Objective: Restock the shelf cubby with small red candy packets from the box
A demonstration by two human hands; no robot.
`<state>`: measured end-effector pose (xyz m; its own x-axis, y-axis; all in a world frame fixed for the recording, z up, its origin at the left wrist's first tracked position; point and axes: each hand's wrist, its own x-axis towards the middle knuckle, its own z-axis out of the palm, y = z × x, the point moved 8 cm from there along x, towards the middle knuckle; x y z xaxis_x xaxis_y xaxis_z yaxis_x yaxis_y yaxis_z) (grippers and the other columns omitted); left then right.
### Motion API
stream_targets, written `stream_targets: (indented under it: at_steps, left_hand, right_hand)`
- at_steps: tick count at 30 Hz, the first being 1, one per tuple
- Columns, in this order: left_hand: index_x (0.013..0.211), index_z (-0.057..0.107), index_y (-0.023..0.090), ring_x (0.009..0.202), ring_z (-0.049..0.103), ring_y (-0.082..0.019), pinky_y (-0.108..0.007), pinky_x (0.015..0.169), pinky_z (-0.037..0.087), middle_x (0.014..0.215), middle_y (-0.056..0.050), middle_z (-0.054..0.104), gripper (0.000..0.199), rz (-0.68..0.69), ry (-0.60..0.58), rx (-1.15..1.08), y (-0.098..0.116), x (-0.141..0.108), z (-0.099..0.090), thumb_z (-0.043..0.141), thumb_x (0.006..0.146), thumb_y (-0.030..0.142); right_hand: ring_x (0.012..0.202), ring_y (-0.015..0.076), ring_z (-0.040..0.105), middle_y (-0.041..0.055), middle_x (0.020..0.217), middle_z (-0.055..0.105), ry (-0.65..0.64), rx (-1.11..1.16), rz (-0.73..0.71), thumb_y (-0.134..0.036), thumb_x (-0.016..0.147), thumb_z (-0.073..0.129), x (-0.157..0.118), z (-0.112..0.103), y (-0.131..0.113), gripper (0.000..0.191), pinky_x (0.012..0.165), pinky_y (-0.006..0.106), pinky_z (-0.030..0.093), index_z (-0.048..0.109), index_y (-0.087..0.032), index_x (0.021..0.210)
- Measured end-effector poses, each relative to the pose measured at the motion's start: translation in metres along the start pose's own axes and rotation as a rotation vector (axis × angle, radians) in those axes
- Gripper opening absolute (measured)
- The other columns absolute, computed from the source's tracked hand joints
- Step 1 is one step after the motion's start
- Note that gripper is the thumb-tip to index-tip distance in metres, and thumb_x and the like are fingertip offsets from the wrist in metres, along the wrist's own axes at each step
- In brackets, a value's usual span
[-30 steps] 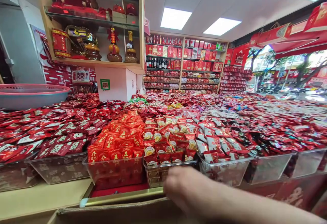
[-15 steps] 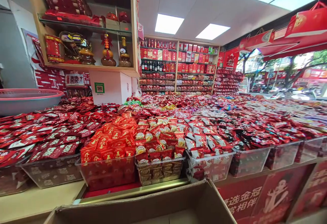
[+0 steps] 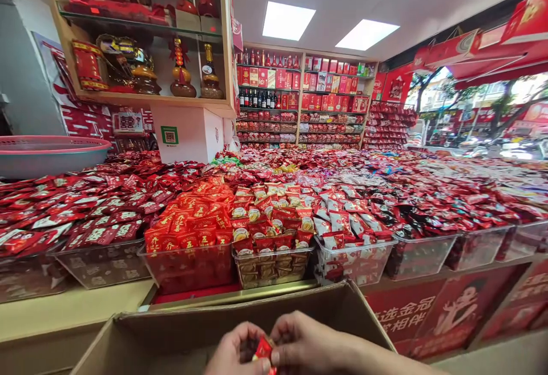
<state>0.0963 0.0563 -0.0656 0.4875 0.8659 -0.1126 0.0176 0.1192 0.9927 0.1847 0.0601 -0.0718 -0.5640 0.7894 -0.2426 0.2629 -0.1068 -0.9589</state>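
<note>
A small red wrapped packet (image 3: 264, 350) with a pale patch is pinched between my two hands, over the open cardboard box (image 3: 188, 321) at the bottom of the view. My left hand (image 3: 235, 352) has its fingers curled round the packet's near side. From the right, my right hand (image 3: 299, 343) grips it between thumb and fingers. Fingers partly cover the packet, so its print is hard to make out. Just beyond the box stands a clear bin (image 3: 274, 269) of red and gold packets, beside a bin of bright red packets (image 3: 188, 232).
More clear plastic bins (image 3: 355, 266) line the counter front, heaped with packets. A shelf cabinet (image 3: 148, 98) with gourd-shaped bottles hangs at upper left above a white pillar (image 3: 182, 135). A plastic basket (image 3: 53, 158) sits far left. Stocked shelves (image 3: 302, 101) fill the back wall.
Both my hands have come into view at the bottom, holding a small red packet over the box. The view has tilted down slightly, showing more of the box.
</note>
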Motion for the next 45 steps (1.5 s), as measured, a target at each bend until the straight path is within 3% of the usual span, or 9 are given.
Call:
stream_targets:
  at_steps: [2, 6, 13, 17, 20, 23, 30, 39, 45]
  left_hand:
    - [0.074, 0.053, 0.015, 0.064, 0.054, -0.01, -0.024, 0.062, 0.04, 0.067, 0.002, 0.061, 0.028, 0.021, 0.117, -0.159, 0.018, -0.008, -0.01, 0.073, 0.058, 0.027]
    - [0.082, 0.052, 0.017, 0.066, 0.056, -0.01, -0.024, 0.063, 0.04, 0.072, 0.0, 0.063, 0.018, -0.031, 0.101, -0.355, 0.039, -0.026, -0.006, 0.064, 0.068, 0.018]
    - [0.087, 0.049, 0.018, 0.068, 0.056, -0.01, -0.024, 0.067, 0.041, 0.074, 0.001, 0.062, 0.015, -0.07, 0.105, -0.527, 0.03, -0.026, -0.011, 0.056, 0.074, 0.015]
    - [0.076, 0.049, 0.017, 0.06, 0.054, -0.008, -0.021, 0.058, 0.041, 0.068, 0.002, 0.061, 0.012, -0.059, 0.162, -0.288, 0.03, -0.024, -0.022, 0.06, 0.071, 0.016]
    - [0.071, 0.046, 0.018, 0.059, 0.055, -0.009, -0.021, 0.055, 0.043, 0.07, 0.001, 0.062, 0.017, -0.058, 0.216, -0.157, 0.036, -0.025, -0.03, 0.063, 0.069, 0.022]
    - [0.078, 0.046, 0.019, 0.065, 0.058, -0.014, -0.028, 0.056, 0.047, 0.076, 0.0, 0.062, 0.019, -0.076, 0.252, -0.228, 0.038, -0.028, -0.032, 0.06, 0.071, 0.029]
    - [0.102, 0.045, 0.02, 0.06, 0.052, -0.011, -0.025, 0.056, 0.045, 0.072, 0.001, 0.059, 0.028, -0.092, 0.233, -0.288, 0.037, -0.033, -0.024, 0.039, 0.075, 0.013]
    - [0.094, 0.055, 0.016, 0.068, 0.055, -0.012, -0.021, 0.058, 0.044, 0.079, -0.003, 0.064, 0.033, 0.014, 0.106, -0.257, 0.036, -0.024, -0.013, 0.066, 0.066, 0.028]
    - [0.09, 0.06, 0.014, 0.057, 0.053, -0.011, -0.02, 0.047, 0.043, 0.065, -0.001, 0.063, 0.047, -0.056, 0.157, -0.204, 0.024, -0.024, -0.018, 0.072, 0.054, 0.042]
  right_hand:
    - [0.043, 0.0075, 0.05, -0.0023, 0.051, 0.054, 0.026, 0.203, -0.05, -0.046, 0.058, 0.064, -0.004, 0.001, -0.024, 0.04, 0.044, 0.02, 0.039, 0.049, -0.012, 0.073]
    - [0.044, 0.0085, 0.053, -0.0009, 0.05, 0.056, 0.038, 0.32, -0.118, -0.041, 0.061, 0.065, -0.012, 0.002, -0.056, 0.035, 0.045, 0.021, 0.042, 0.049, -0.011, 0.071]
    - [0.057, 0.0099, 0.057, -0.0001, 0.063, 0.057, 0.068, 0.587, -0.173, -0.034, 0.066, 0.064, -0.011, 0.009, -0.055, 0.028, 0.059, 0.029, 0.047, 0.047, -0.013, 0.076]
    - [0.053, 0.009, 0.053, -0.001, 0.059, 0.057, 0.062, 0.438, -0.097, -0.024, 0.061, 0.065, -0.004, 0.013, -0.033, 0.024, 0.057, 0.027, 0.043, 0.048, -0.014, 0.075]
    - [0.049, 0.0095, 0.05, -0.0026, 0.055, 0.054, 0.128, 0.074, 0.068, -0.017, 0.057, 0.059, 0.002, 0.013, 0.0, 0.015, 0.05, 0.023, 0.037, 0.051, -0.014, 0.07]
    - [0.067, 0.0135, 0.051, 0.0007, 0.071, 0.056, 0.224, -0.256, 0.016, -0.014, 0.054, 0.058, 0.005, 0.012, 0.003, 0.019, 0.057, 0.024, 0.037, 0.057, -0.015, 0.072]
    - [0.059, 0.0096, 0.051, 0.0027, 0.076, 0.057, 0.093, 0.407, -0.143, -0.025, 0.059, 0.064, 0.004, 0.03, -0.039, 0.031, 0.052, 0.022, 0.04, 0.052, -0.013, 0.085]
    - [0.043, 0.0051, 0.041, -0.0032, 0.048, 0.048, 0.37, 0.365, -0.21, -0.05, 0.064, 0.06, -0.003, 0.0, -0.042, 0.039, 0.045, 0.019, 0.03, 0.045, -0.014, 0.06]
    - [0.044, 0.0057, 0.04, -0.0027, 0.052, 0.047, 0.326, 0.341, -0.289, -0.052, 0.062, 0.061, -0.001, 0.005, -0.049, 0.04, 0.044, 0.019, 0.033, 0.046, -0.014, 0.065]
